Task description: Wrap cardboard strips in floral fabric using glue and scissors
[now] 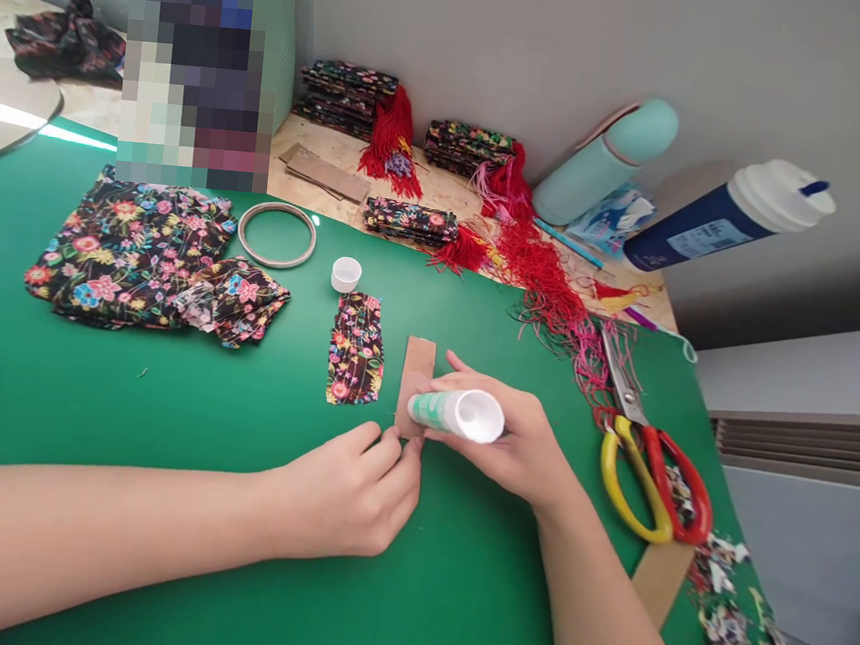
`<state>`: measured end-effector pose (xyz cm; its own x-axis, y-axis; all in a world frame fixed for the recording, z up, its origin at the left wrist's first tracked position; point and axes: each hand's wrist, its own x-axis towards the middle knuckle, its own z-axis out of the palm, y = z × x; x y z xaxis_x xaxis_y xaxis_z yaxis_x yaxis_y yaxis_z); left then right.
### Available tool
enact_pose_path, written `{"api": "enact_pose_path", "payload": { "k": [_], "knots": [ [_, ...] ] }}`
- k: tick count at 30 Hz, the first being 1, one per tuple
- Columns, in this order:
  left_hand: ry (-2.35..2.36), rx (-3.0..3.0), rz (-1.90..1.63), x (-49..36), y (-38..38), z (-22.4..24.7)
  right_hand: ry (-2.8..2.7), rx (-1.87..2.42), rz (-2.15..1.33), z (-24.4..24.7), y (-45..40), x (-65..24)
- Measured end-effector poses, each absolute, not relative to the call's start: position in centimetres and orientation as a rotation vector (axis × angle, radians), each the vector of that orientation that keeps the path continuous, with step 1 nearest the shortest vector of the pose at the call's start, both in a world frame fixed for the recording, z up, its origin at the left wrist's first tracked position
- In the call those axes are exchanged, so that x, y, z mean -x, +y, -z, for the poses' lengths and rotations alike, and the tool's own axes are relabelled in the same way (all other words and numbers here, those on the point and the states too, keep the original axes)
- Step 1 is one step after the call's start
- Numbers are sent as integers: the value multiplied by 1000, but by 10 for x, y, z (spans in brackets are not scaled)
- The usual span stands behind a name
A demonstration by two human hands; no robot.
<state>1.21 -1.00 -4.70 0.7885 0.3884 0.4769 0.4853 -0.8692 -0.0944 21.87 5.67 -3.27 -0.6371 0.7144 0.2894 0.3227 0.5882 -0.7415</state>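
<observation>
Your left hand (355, 492) lies nearest, fingers curled together and pinching down the near end of the cardboard strip (416, 382) so it stays flat on the green tabletop (166, 410). Your right hand (517, 446) is closed around the glue stick (456, 413), held sideways with its tip on the strip. The cut floral fabric piece (356, 348) lies just beside the strip, its white cap (345, 274) set aside beyond. The scissors (648, 462) rest near your right wrist.
</observation>
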Motion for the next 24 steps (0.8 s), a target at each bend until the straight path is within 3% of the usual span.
{"api": "enact_pose_path", "payload": {
  "k": [24],
  "knots": [
    [-684, 2759, 744, -12, -12, 49, -2287, 840, -936, 33, 54, -215]
  ]
}}
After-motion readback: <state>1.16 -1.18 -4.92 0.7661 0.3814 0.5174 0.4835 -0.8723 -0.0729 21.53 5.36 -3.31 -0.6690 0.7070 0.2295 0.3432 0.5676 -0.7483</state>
